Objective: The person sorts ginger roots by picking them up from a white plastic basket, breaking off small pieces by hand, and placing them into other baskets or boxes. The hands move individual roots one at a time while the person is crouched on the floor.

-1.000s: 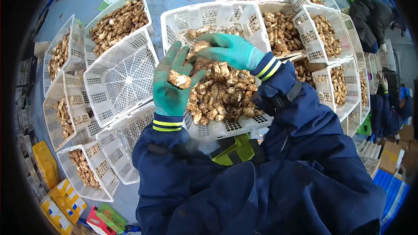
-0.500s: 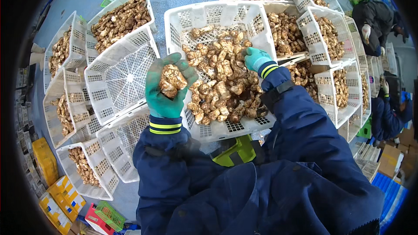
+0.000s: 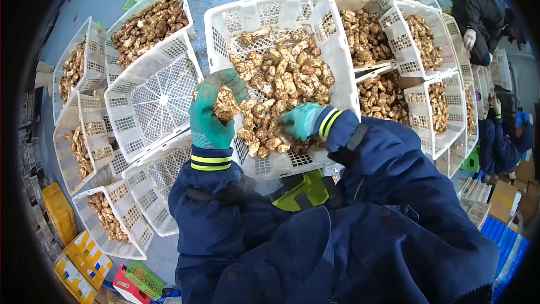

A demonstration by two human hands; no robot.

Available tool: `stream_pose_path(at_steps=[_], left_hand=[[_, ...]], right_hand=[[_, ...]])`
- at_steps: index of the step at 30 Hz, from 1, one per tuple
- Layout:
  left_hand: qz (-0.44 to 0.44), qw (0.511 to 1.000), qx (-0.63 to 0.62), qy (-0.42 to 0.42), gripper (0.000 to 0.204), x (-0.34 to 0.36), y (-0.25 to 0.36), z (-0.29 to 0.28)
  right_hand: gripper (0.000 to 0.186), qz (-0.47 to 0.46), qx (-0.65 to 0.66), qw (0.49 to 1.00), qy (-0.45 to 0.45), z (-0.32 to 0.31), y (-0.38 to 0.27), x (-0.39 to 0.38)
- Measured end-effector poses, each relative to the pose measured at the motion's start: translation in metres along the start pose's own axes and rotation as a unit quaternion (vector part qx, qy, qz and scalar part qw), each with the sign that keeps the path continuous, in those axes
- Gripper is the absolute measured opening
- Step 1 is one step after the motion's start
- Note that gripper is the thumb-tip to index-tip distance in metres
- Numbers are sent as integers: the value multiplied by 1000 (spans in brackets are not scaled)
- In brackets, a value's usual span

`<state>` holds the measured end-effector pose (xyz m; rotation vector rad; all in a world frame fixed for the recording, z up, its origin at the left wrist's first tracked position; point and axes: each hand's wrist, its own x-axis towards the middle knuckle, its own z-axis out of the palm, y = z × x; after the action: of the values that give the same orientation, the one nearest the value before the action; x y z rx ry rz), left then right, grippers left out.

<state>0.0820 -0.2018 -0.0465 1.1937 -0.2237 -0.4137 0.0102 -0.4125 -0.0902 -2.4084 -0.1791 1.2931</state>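
Observation:
My left hand (image 3: 211,114), in a green glove, is closed around stubby brown-and-white mushrooms (image 3: 226,104) at the left rim of the large white crate (image 3: 277,3). How many it holds I cannot make out. Inside the crate lies a loose pile of the same mushrooms (image 3: 291,73), thinner toward the far side. My right hand (image 3: 304,120), gloved in lighter teal, is low over the near part of the pile. Its fingers are curled down and together among the mushrooms; the tips are hidden, so what they grip does not show.
To the left stands a white crate (image 3: 160,98) with a bare mesh bottom. More crates of mushrooms surround me, such as one at far left (image 3: 181,1) and one on the right (image 3: 388,22). Two other people work at the right edge. Yellow boxes (image 3: 59,211) stand at lower left.
My right hand has moved from the crate's right side left and nearer, down onto the pile. My left hand has turned slightly, still holding mushrooms. The view has shifted a little.

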Motion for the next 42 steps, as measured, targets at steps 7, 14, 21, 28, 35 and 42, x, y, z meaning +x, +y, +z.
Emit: stream_pose_path(at_steps=[7, 14, 21, 28, 35, 42], left_hand=[[-110, 981, -139, 77, 34, 1, -2, 6], [-162, 976, -140, -29, 42, 4, 3, 25], [-1, 989, -118, -94, 54, -11, -45, -18], [0, 869, -433, -241, 62, 13, 14, 20], [-14, 877, -459, -141, 59, -2, 25, 11], [-40, 939, -340, -27, 55, 0, 25, 18]], right_hand=[[36, 11, -33, 996, 85, 46, -22, 33], [40, -116, 311, 865, 377, -68, -21, -39], [41, -174, 129, 850, 481, -102, -96, -97], [29, 101, -164, 981, -14, -33, 5, -44], [36, 85, -155, 984, 10, 32, 26, -4], [51, -71, 505, 820, 258, 26, 48, 5]])
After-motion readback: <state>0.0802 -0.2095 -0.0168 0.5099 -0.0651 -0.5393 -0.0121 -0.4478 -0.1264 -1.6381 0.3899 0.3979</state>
